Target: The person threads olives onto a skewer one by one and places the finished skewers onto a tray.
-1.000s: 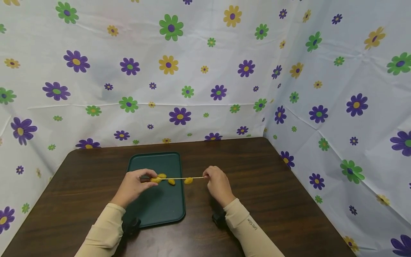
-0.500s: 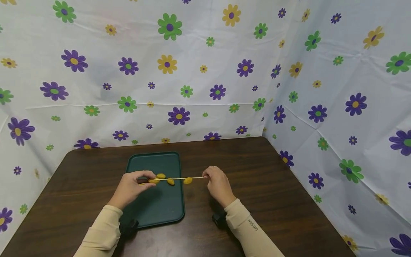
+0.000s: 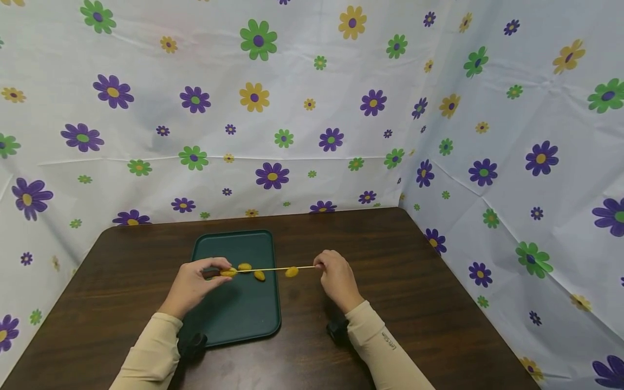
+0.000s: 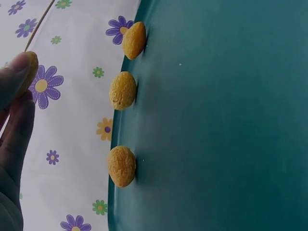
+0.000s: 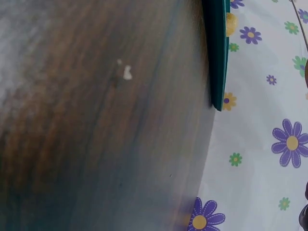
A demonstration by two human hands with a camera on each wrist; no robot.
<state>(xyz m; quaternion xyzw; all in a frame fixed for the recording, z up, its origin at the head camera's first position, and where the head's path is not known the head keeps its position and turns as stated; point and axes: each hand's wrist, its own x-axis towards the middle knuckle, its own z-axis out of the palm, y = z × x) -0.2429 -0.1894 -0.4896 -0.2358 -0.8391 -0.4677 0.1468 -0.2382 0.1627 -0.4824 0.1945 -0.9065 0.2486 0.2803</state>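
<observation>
In the head view, the left hand (image 3: 191, 284), left of the bottom centre of the frame, pinches a yellow oval piece (image 3: 228, 272) between curled fingers and thumb. A thin stick (image 3: 268, 269) runs nearly level from that piece to the right hand (image 3: 338, 279), right of centre, whose bent fingers grip its far end. Two further pieces, the upper yellow piece (image 3: 245, 267) and the lower yellow piece (image 3: 260, 275), show close to the stick, against the dark green tray (image 3: 244, 317). Another, the rightmost yellow piece (image 3: 291, 272), overlaps the stick just past the tray's right edge; whether it is threaded on it is hard to judge from here. The tray lies left of centre on the brown table (image 3: 400, 292), with a flower-patterned cloth (image 3: 219, 132) filling the upper frame.

In the left wrist view, the thumb and fingers hold the piece at the left edge of the frame, and the stick rises from its tip towards the top. Three wrinkled yellow pieces sit apart in a column along the tray's edge, the lowest one (image 4: 121, 167) below centre.

In the right wrist view, table fills the left; the tray's corner and a bit of yellow show at upper right, the stick crossing the top right corner.
</observation>
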